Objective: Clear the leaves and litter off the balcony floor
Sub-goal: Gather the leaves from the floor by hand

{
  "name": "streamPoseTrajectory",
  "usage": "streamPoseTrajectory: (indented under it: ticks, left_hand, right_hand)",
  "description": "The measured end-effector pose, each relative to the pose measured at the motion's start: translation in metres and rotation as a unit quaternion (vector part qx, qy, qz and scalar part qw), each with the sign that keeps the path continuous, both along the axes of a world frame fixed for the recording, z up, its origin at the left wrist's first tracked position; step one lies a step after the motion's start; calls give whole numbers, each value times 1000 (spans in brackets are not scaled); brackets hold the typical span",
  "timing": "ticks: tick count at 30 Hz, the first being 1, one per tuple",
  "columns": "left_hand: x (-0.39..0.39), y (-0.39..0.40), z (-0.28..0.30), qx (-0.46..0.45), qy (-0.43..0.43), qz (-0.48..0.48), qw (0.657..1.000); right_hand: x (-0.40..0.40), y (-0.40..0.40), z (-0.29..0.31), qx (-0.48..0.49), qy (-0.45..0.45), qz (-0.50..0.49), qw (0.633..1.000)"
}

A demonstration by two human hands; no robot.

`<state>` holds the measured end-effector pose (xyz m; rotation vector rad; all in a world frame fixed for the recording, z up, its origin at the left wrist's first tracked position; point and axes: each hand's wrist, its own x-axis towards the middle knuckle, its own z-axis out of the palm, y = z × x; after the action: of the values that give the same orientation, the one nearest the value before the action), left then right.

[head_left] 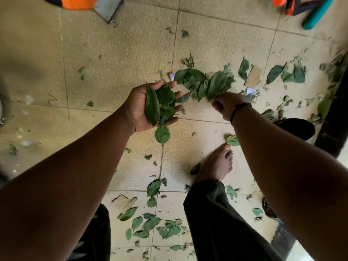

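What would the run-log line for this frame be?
left hand: palm up, cradling gathered leaves | right hand: grip on leaf clump | floor: leaves, cardboard scraps remain

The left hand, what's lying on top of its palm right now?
The left hand is turned palm up with a small stack of green leaves resting on it, fingers relaxed. Leaves overlap, so how many lie underneath cannot be seen.
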<state>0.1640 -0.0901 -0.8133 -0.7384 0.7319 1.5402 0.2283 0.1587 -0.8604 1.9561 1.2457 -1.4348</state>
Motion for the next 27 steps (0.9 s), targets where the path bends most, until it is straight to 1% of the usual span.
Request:
streamPoseTrajectory:
  ticks: [1, 2, 3, 4, 5, 6, 7, 9, 11, 12, 13, 14, 15, 16, 18, 19, 21, 22, 23, 25, 27]
  left_hand:
    - [1, 0, 1, -2, 1, -1, 1000]
    - [1, -1, 2, -4, 1, -2, 1000]
    - [1, -2, 2, -5, 3, -3, 1000]
    - [1, -3, 2, -8, 5, -7, 1000]
    - [0, -4, 2, -9, 8, -12, 1000]
    - [0, -6, 2, -10, 10, -18, 1000]
    - [-1, -7, 1, -10, 12, -23, 1000]
    - [0, -11, -1, -6, 12, -31, 999]
    - [1, -14, -2, -1, 11, -34, 999]
    - [2, -14, -2, -1, 10, -35, 999]
    - [3, -14, -1, -1, 9, -34, 999]
    - [4, -12, 0, -1, 9, -32, 999]
    - [4, -12, 1, -1, 9, -31, 999]
    - [5, -10, 2, -1, 9, -28, 1000]
    - [5, -7, 4, -4, 7, -23, 1000]
    - [5, -6, 4, -6, 7, -21, 1000]
    - [5, -3, 4, -5, 9, -23, 1000]
    - [5, -2, 3, -5, 11, -24, 1000]
    - [5, -2, 3, -7, 13, -26, 1000]
    - [5, -2, 0, -8, 15, -31, 999]
    - [7, -4, -1, -8, 12, -37, 999]
  right_hand:
    - [7, -4, 1, 12, -4, 3, 1000]
    - [13, -6, 1, 48, -11, 34, 998]
    - [17, -8, 1, 101, -20, 105, 989]
    - [20, -10, 3, 164, -26, 221, 961]
    - [21, -9, 4, 225, -15, 341, 913]
    - [18, -8, 7, 273, 4, 441, 855]
    - [12, -6, 8, 303, 22, 511, 804]
    - [-7, 1, 5, 318, 30, 618, 718]
    - [-26, 10, 3, 292, 2, 713, 638]
    - [-32, 14, 2, 283, -12, 742, 608]
    - [-38, 18, 3, 285, -29, 758, 586]
    - [-42, 23, 5, 291, -43, 764, 574]
    - [-45, 26, 7, 292, -54, 762, 576]
    - [-46, 30, 10, 283, -62, 753, 591]
    - [-40, 36, 15, 248, -62, 720, 645]
    - [-34, 38, 17, 241, -52, 705, 665]
    - [-22, 40, 17, 253, -26, 687, 680]
    - [-18, 40, 17, 259, -14, 685, 680]
    - [-16, 38, 17, 261, -1, 692, 673]
    - [-17, 32, 16, 250, 17, 722, 645]
    - [-15, 23, 13, 216, 11, 750, 625]
